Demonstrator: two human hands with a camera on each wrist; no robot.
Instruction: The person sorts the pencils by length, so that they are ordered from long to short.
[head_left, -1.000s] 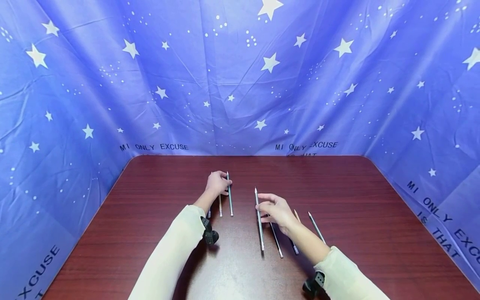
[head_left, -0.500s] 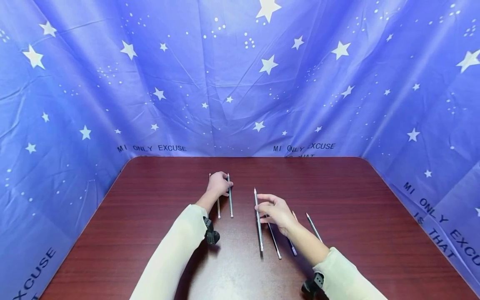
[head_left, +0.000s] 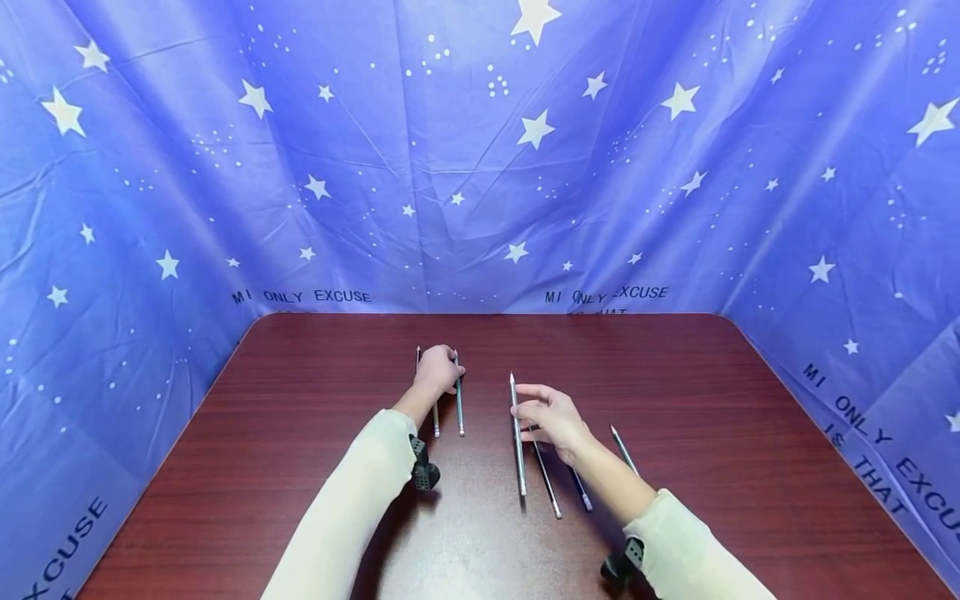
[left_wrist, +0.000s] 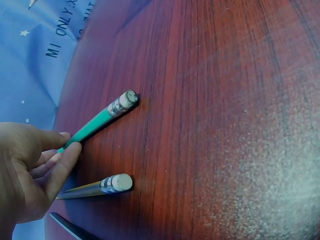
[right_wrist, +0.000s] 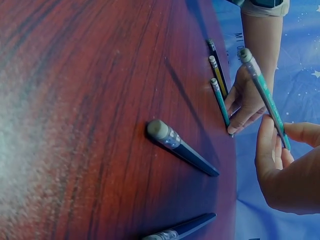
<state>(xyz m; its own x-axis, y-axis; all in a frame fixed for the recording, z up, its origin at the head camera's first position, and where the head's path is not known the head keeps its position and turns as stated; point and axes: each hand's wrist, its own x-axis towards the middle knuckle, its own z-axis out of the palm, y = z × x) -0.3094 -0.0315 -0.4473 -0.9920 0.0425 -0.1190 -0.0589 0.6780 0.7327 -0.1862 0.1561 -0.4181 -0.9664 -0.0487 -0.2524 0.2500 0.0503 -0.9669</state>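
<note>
With thumb and fingers my left hand [head_left: 437,370] pinches a green pencil [head_left: 461,412] lying on the table; its eraser end points toward me. Beside it lies a yellow pencil [left_wrist: 87,190], and a dark one [left_wrist: 70,226] shows at the lower edge of the left wrist view. My right hand [head_left: 553,421] pinches another green pencil [head_left: 518,450], which the right wrist view shows raised off the table, eraser end nearer the camera. Under and beside that hand lie two dark pencils [head_left: 547,483] [right_wrist: 192,159], partly covered in the head view.
Another dark pencil [head_left: 623,448] lies right of my right forearm, partly behind it. The reddish-brown table [head_left: 300,358] ends at a blue star-patterned cloth [head_left: 420,167] hanging at the back and both sides.
Both hands keep their hold with barely any movement. The view has shifted slightly, and the light-tipped pencil beside my right forearm is now hidden behind it.
</note>
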